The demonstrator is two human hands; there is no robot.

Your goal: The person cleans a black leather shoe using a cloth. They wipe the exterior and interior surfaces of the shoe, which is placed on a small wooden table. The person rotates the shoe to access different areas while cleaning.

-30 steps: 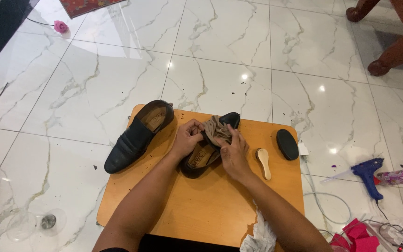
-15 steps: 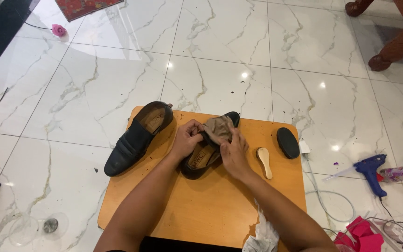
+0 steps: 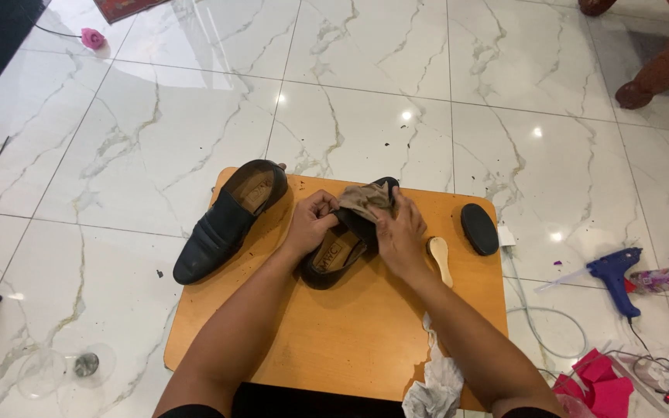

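Rubbing a shoe (image 3: 342,251) with a rag (image 3: 365,200) on a board (image 3: 350,333).

Holding the shoe by its side with the left hand (image 3: 313,224), fingers curled shut on the rim. Pressing the rag down with the right hand (image 3: 400,236), fingers closed over the cloth at the toe end. Sitting right between both hands, heel end toward the body. Doing it well, going by this: keeping the left grip tight so nothing slides, pushing the rag in small, even rubs, staying on the leather. Lying just left of the left hand, a second shoe (image 3: 226,220). Lying just right of the right hand, a small spoon (image 3: 440,259), then a black brush (image 3: 479,229).
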